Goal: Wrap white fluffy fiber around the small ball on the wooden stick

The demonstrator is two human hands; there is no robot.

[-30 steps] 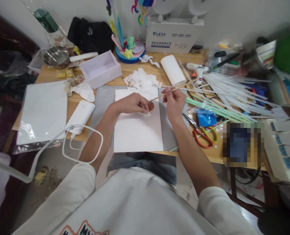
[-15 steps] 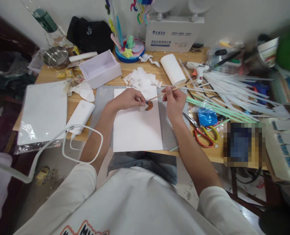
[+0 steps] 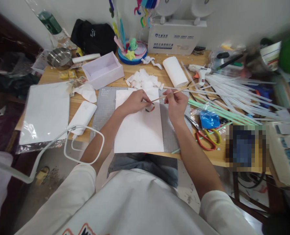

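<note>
My right hand (image 3: 176, 102) pinches a thin wooden stick (image 3: 162, 97), which slants down to the left across the white sheet (image 3: 138, 133). At the stick's lower end, the fingers of my left hand (image 3: 138, 100) are pressed together; what they grip is too small to make out. Just under those fingertips lies a small curved piece, orange and dark (image 3: 150, 108), on the sheet and partly covered by my left hand. The sheet rests on a grey cutting mat (image 3: 103, 106).
Crumpled white tissue (image 3: 143, 79) lies behind the sheet, beside a tissue roll (image 3: 175, 71). To the right are scissors (image 3: 206, 138), a glue gun (image 3: 201, 74) and many glue sticks (image 3: 238, 91). At left stand a power bank (image 3: 82, 116) and a lilac box (image 3: 103, 70).
My left hand has shifted slightly right, over the small curved piece, and now covers more of it. The right hand still holds the stick, with its angle little changed.
</note>
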